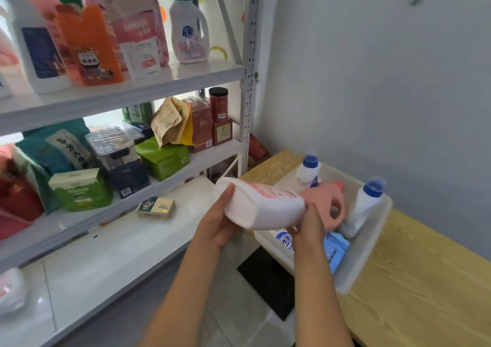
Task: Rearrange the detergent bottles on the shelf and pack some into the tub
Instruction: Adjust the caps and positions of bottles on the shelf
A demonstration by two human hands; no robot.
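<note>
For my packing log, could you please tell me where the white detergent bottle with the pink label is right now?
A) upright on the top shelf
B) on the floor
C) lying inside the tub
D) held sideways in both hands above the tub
D: the white detergent bottle with the pink label lies sideways, gripped by the left hand and the right hand, above the white plastic tub.

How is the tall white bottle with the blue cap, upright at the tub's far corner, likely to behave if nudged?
The white bottle looks tall and narrow, so it probably tips easily. It seems to lean on the tub wall, which may catch it. Its smooth plastic is likely stiff and slightly slippery.
</note>
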